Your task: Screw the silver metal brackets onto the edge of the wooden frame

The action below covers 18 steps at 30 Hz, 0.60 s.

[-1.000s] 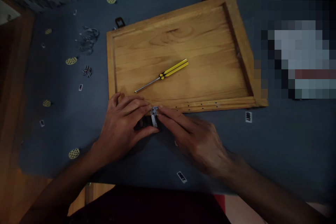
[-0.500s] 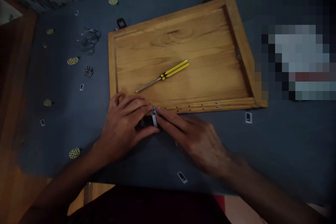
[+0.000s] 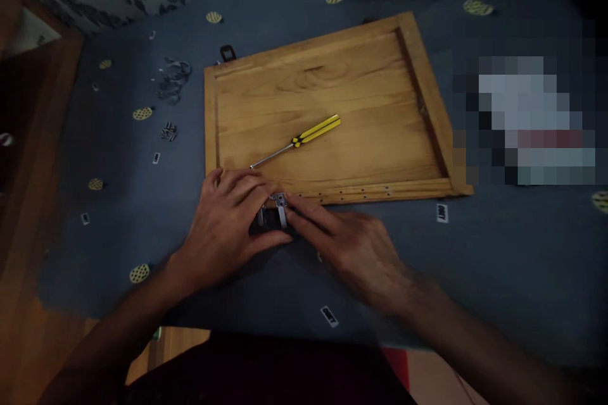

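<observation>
Head view: metal fitting at near edge of wooden panel
Your left hand grips it; your right hand touches it, whether gripping I can't tell.

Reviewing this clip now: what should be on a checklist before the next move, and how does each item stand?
1. Left hand around the metal fitting: ok, fingers on the far side, thumb on the near side.
2. Right hand at the fitting: ok, fingertips at its right side.
3. Fitting lined up with the holes along the panel's near edge: cannot tell, fingers cover part of it.
4. Screwdriver off the wooden panel: not ok, it lies on it.
5. Screws gathered together: ok, piled left of the panel.
</observation>
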### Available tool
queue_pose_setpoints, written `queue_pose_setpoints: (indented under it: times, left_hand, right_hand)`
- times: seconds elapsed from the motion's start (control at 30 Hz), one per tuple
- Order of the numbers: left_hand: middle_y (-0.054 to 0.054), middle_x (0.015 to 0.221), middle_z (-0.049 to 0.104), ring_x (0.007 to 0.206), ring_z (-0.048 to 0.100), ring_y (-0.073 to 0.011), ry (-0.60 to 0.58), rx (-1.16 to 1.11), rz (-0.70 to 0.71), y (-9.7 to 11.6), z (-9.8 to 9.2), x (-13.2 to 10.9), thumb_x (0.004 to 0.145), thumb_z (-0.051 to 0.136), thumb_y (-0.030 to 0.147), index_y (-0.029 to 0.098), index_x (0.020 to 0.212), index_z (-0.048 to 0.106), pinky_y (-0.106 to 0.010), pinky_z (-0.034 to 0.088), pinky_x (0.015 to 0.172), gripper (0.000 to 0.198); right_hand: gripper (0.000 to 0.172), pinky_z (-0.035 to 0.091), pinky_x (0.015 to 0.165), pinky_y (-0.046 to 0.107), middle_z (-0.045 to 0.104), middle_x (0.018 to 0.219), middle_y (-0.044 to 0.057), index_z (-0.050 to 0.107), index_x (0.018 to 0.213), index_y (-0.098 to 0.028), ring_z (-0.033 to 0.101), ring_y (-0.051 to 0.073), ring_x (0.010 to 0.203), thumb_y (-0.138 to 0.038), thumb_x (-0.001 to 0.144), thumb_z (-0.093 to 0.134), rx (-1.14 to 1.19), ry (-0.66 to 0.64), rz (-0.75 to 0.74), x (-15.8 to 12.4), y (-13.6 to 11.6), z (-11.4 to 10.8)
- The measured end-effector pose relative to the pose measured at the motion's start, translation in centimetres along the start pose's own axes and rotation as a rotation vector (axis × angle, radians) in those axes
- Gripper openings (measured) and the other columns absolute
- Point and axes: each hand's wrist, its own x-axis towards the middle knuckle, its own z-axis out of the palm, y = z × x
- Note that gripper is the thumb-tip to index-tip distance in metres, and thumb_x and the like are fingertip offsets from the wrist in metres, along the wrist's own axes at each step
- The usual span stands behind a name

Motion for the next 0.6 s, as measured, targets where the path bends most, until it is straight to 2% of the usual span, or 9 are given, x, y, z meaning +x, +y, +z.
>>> queue_pose_setpoints:
  times: [0.1,0.2,0.27,0.37,0.6]
  left_hand:
    - [-0.009,0.125,0.074,0.124,0.064,-0.0337,0.039,-0.018,-0.035,-0.8,-1.3,0.0,0.091,0.075,0.063,0.025,0.129,0.067,-0.054,0.049,0.107,0.055]
    - [-0.007,0.124,0.073,0.124,0.064,-0.0330,0.105,-0.035,-0.088,-1.6,-2.4,0.0,0.088,0.077,0.063,0.030,0.126,0.069,-0.052,0.051,0.106,0.051]
    - [-0.007,0.123,0.073,0.121,0.064,-0.0320,0.103,-0.046,-0.088,-1.9,-2.7,0.0,0.089,0.078,0.060,0.027,0.124,0.071,-0.051,0.053,0.103,0.048]
    - [-0.010,0.124,0.073,0.120,0.065,-0.0312,0.055,-0.057,-0.063,-1.9,-2.4,-0.1,0.088,0.080,0.057,0.021,0.121,0.071,-0.049,0.053,0.101,0.050]
    - [-0.010,0.124,0.072,0.124,0.063,-0.0316,-0.002,-0.068,-0.055,-1.3,-1.1,-0.2,0.083,0.086,0.055,0.021,0.111,0.073,-0.050,0.051,0.105,0.046]
  right_hand:
    - [0.061,0.061,0.060,0.027,0.074,0.139,0.010,0.071,0.131,-0.013,0.078,0.016,0.081,0.011,0.080,0.045,-0.014,0.024,-0.007,0.0,0.1,0.0]
    - [0.066,0.060,0.060,0.029,0.073,0.141,0.010,0.070,0.134,-0.014,0.078,0.017,0.082,0.012,0.078,0.045,-0.013,-0.009,-0.009,0.1,0.1,-0.1]
    - [0.068,0.060,0.060,0.029,0.072,0.143,0.010,0.069,0.134,-0.014,0.078,0.017,0.081,0.012,0.077,0.045,-0.021,-0.026,-0.009,0.1,0.0,-0.1]
    - [0.068,0.059,0.062,0.026,0.074,0.140,0.009,0.069,0.135,-0.015,0.078,0.015,0.081,0.011,0.077,0.047,-0.052,-0.026,0.001,0.2,-0.1,-0.1]
    - [0.057,0.056,0.055,0.025,0.077,0.134,0.009,0.073,0.127,-0.016,0.076,0.015,0.072,0.009,0.080,0.051,-0.085,0.021,0.005,0.3,-0.5,0.3]
